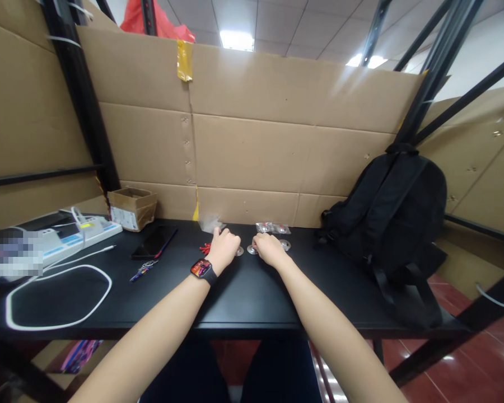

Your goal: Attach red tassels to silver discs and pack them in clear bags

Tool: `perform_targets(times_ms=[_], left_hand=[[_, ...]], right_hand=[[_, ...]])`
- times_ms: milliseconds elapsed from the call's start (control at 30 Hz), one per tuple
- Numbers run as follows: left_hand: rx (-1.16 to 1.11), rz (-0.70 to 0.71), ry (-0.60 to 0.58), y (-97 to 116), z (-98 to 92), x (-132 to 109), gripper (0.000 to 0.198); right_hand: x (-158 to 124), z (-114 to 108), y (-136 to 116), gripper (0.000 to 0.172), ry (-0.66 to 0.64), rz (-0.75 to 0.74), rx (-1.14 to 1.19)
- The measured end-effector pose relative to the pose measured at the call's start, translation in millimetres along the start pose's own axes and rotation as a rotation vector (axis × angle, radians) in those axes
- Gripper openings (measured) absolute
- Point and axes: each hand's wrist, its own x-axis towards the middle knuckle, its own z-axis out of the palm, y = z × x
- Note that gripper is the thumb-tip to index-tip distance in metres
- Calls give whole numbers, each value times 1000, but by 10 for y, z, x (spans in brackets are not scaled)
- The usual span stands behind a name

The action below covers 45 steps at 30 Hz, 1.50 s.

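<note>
My left hand (pixel 224 247), with a smartwatch (pixel 201 268) on its wrist, rests over the black tabletop with its fingers curled. Beside it, partly covered, is a small shiny round disc (pixel 239 252), and red pieces (pixel 205 248) lie at its other side. My right hand (pixel 269 249) is closed too, low over the table. A shiny round piece (pixel 251 250) shows at its left, and another round piece (pixel 285 245) lies to its right. Whatever sits within the fingers of either hand is hidden. Small clear packets (pixel 273 228) with shiny contents lie just behind my right hand.
A clear plastic bag (pixel 211 223) lies behind my left hand. To the left are a phone (pixel 154 243), keys (pixel 144 271), an opened carton (pixel 133 208), a power strip (pixel 82 239) and a looped white cable (pixel 59 327). A black backpack (pixel 397 212) stands right; cardboard (pixel 252 145) walls the back.
</note>
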Motion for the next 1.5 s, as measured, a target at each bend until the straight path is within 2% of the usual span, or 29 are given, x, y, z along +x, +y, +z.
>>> perform_targets(times_ms=[167, 367, 433, 567, 667, 733, 833, 933, 1067, 1267, 1367, 1500], left_hand=[[126, 58, -7, 3, 27, -24, 21], [111, 66, 54, 69, -32, -38, 19], [62, 52, 70, 122, -59, -33, 20], [-122, -80, 132, 182, -54, -2, 20], [-329, -200, 180, 119, 34, 54, 20], [-516, -231, 195, 47, 122, 101, 20], [-793, -245, 181, -23, 238, 154, 27], [-947, -243, 165, -2, 278, 161, 35], [-1033, -167, 115, 85, 230, 130, 39], [-981, -180, 118, 130, 184, 105, 34], [-986, -164, 129, 124, 208, 118, 31], [-957, -185, 157, 123, 258, 142, 30]], right_hand=[[-77, -30, 47, 13, 43, 24, 24], [-109, -124, 59, 15, 272, 32, 234], [-104, -136, 57, 16, 306, 10, 322], [-131, -148, 163, 15, 328, 48, 401], [-166, -166, 286, 15, 402, 113, 462], [-170, -182, 312, 17, 451, 107, 530], [-135, -199, 208, 19, 505, 79, 637], [-80, -198, 1, 19, 539, 70, 737], [-40, -174, -177, 22, 503, 105, 931], [-55, -113, -97, 34, 383, 205, 1307], [-52, -95, -50, 46, 312, 168, 1378], [-45, -107, -19, 42, 217, 154, 1418]])
